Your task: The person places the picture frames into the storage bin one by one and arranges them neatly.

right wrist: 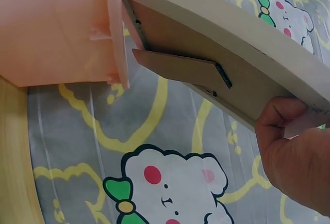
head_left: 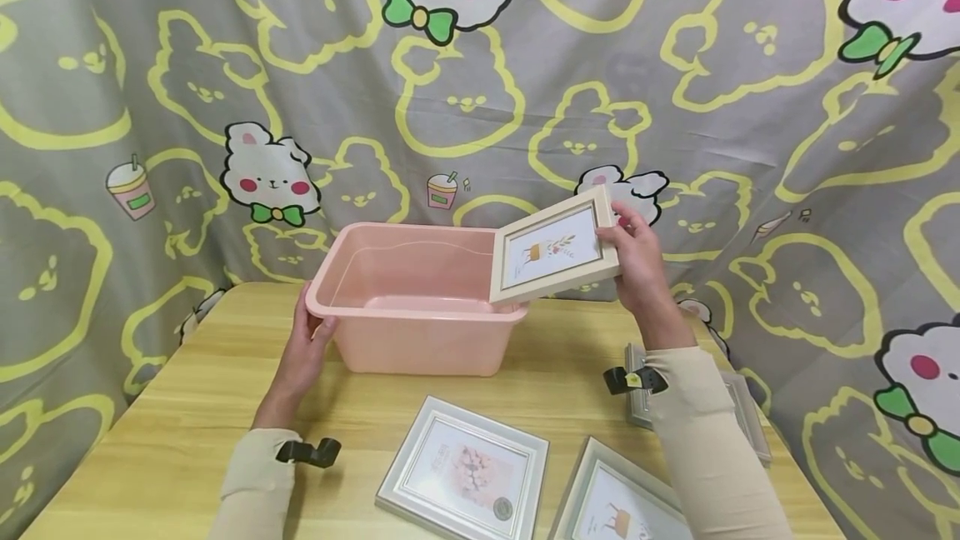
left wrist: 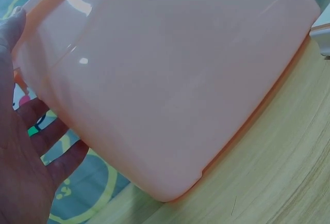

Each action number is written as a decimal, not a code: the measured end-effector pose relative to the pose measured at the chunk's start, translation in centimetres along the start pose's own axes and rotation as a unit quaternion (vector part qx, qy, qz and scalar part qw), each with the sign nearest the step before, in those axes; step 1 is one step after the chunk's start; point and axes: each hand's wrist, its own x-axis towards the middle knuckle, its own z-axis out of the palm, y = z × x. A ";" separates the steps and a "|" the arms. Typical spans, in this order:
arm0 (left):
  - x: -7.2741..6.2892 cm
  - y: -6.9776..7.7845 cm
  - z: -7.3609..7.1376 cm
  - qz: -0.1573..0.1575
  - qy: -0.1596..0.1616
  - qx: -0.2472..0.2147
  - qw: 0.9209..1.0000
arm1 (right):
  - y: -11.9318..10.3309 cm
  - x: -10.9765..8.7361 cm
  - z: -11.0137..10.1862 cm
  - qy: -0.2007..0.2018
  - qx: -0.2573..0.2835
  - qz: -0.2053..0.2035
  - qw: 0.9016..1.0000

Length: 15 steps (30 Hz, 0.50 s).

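Note:
A pink plastic bin (head_left: 420,344) stands on the wooden table, its inside bare where it shows. My left hand (head_left: 303,348) grips its left front corner, thumb near the rim and fingers along the outer side, as the left wrist view shows. My right hand (head_left: 637,261) holds a cream picture frame (head_left: 506,286) by its right end, thumb on the front. The frame is tilted over the bin's right rim, its lower left end overlapping the opening in the head view. Seen from the right wrist, the frame's back has a brown stand flap (right wrist: 180,66) sticking out.
In front of the bin lies a silver picture frame (head_left: 468,473) with a pink print. Another frame (head_left: 618,502) lies to its right, cut by the view's edge. More frames (head_left: 738,407) lie under the right forearm. A patterned grey curtain (head_left: 480,65) hangs behind the table (head_left: 187,407).

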 end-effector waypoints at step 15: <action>-0.3 0.1 0.0 -0.012 -0.003 0.003 1.000 | 0.4 0.2 0.1 0.000 -0.033 0.012 0.999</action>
